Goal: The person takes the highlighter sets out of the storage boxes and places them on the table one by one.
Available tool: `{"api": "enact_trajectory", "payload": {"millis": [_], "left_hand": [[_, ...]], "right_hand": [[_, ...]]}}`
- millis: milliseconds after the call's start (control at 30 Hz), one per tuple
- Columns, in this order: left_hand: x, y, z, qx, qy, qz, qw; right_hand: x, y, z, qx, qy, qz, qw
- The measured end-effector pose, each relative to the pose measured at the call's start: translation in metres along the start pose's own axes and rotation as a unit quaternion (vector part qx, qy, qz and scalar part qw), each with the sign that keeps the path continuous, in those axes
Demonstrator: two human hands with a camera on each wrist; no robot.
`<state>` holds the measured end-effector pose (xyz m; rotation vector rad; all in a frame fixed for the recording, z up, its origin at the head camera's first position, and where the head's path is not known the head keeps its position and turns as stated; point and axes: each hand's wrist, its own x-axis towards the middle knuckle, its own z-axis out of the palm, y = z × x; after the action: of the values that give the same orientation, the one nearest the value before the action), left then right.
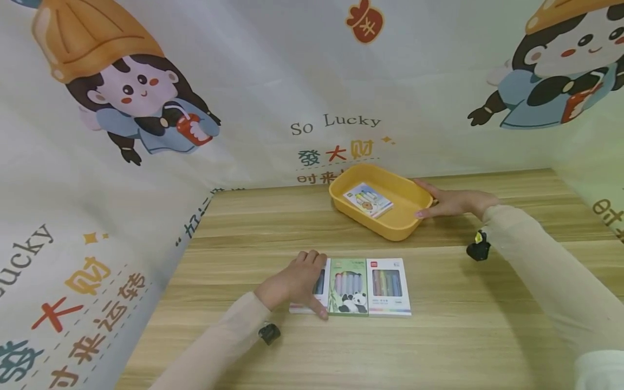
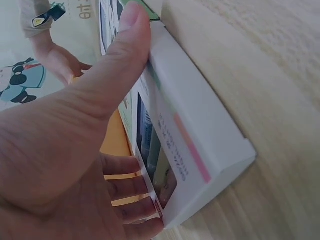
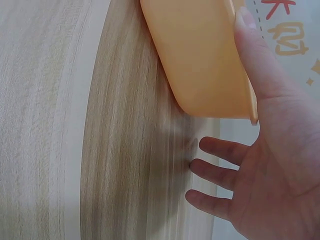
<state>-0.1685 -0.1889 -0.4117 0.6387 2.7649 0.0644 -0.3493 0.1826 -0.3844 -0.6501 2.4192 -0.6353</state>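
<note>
Three flat boxes of pens lie side by side on the wooden table. My left hand [image 1: 297,279] grips the left white pen box [image 2: 200,135], thumb along its near edge, fingertips at its far edge; the hand partly covers it. In the middle is a green pen box [image 1: 348,287] with a panda print, and at the right a white pen box [image 1: 390,287] with a window. My right hand [image 1: 455,201] touches the right end of a yellow basket [image 1: 397,233], thumb on the rim, three fingers extended in the right wrist view. Inside the basket lies a small picture box [image 1: 368,200].
The wooden table [image 1: 244,233] meets a printed cloth backdrop [image 1: 273,70] behind and at both sides. The basket stands close to the back cloth, beyond the row of boxes. A white object [image 1: 599,368] shows at the lower right corner.
</note>
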Motion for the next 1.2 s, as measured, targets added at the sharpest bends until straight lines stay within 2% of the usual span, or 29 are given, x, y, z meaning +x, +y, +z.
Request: {"api": "enact_trajectory", "payload": {"millis": [267,767,900,1000,1100,1200], "left_hand": [[-0.001,0.001,-0.002,0.001,-0.001,-0.009,1.0000],[-0.005,0.001,-0.006,-0.013,0.007,-0.001,0.9999],[-0.003,0.003,-0.017,0.004,0.013,0.008,0.9999],[0.002,0.004,-0.031,0.015,0.020,0.017,0.9996],[0.007,0.005,-0.045,0.006,0.029,0.017,0.9994],[0.012,0.006,-0.052,-0.011,0.029,0.009,0.9995]], "right_hand": [[-0.001,-0.003,-0.002,0.005,0.003,0.000,1.000],[0.000,-0.003,-0.002,-0.002,0.003,0.008,1.000],[0.001,-0.003,-0.002,-0.010,0.004,0.006,1.000],[0.000,-0.004,-0.002,-0.021,0.006,0.003,1.000],[-0.001,-0.004,-0.002,-0.036,0.009,0.001,0.999],[0.000,-0.002,-0.001,-0.051,0.014,0.000,0.999]]}}
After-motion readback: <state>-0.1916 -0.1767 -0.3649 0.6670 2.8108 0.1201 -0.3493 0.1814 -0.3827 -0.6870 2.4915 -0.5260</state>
